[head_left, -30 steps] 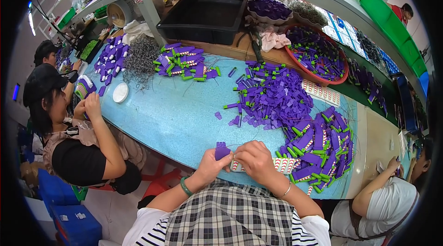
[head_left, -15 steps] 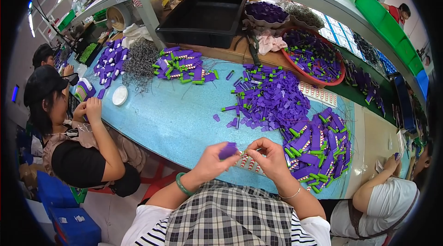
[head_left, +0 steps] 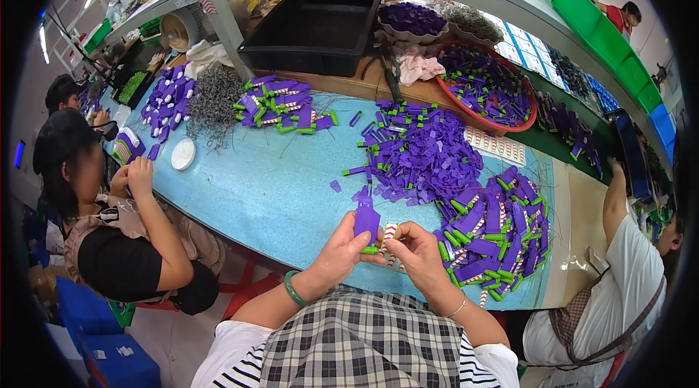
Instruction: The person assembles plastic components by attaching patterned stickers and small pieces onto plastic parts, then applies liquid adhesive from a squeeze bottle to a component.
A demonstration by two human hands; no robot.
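Purple flat plastic piece (head_left: 366, 219) with green tip now upright, pinched in left hand (head_left: 342, 248) just above near table (head_left: 255, 191) edge; a second ago it sat lower, lying flatter. Right hand (head_left: 419, 251) fingers pressed on small red-white striped part (head_left: 389, 233), maybe a spring, drawn against piece: likely fitting under way. Finished purple-green pile (head_left: 491, 231) just right; loose purple pile (head_left: 422, 151) beyond. Co-worker's hands (head_left: 135, 175) at left.

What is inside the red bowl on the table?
The red bowl holds many purple pieces with green tips, heaped together. They cover the bottom of the bowl, so nothing under them can be seen.
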